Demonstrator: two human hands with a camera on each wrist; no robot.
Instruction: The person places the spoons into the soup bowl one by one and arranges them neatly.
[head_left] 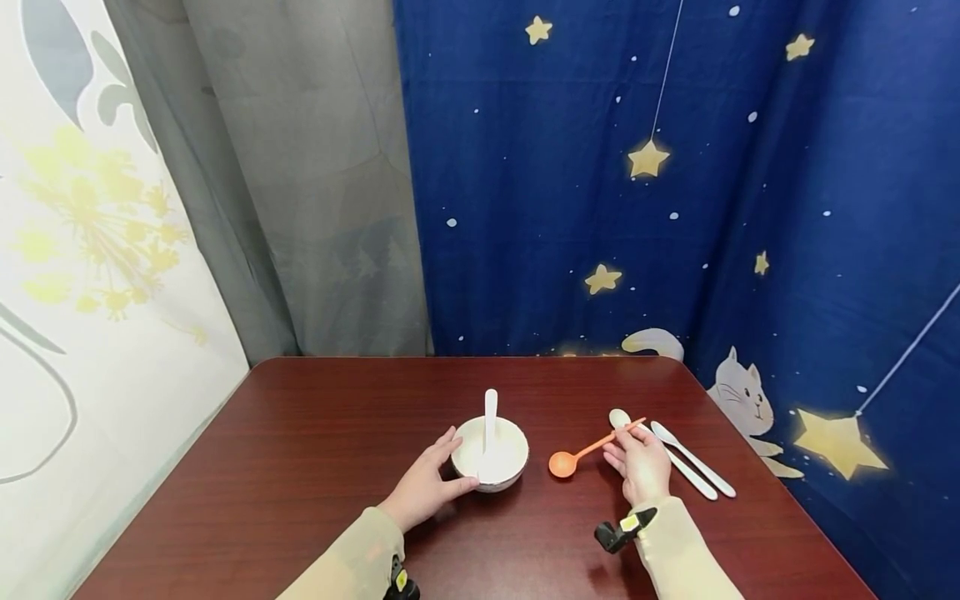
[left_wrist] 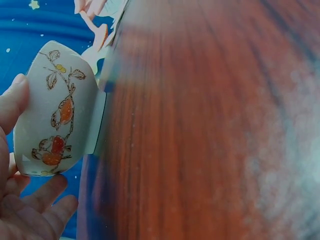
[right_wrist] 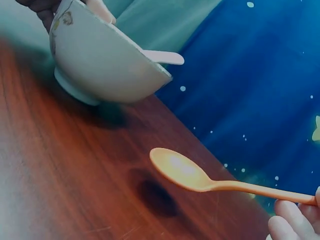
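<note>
My left hand (head_left: pixel 429 481) grips the side of a white bowl (head_left: pixel 513 477), its thumb at the near rim and its fingers around the left side. A painted branch with orange-red shapes decorates the bowl's outer wall (left_wrist: pixel 60 110) in the left wrist view. Inside the bowl leans a white spoon (head_left: pixel 491 417), its handle sticking up past the far rim. To the right, my right hand (head_left: pixel 643 469) pinches an orange spoon (head_left: pixel 562 464) by its handle. The spoon's head points left toward the bowl, held above the table with a dark shadow beneath it in the right wrist view.
Two white utensils lie side by side beyond and right of my right hand: a white spoon (head_left: pixel 697 482), partly covered by the hand, and another slim white utensil (head_left: pixel 701 462). The dark red table (head_left: pixel 337 417) ends at a blue star-patterned curtain (head_left: pixel 540 167).
</note>
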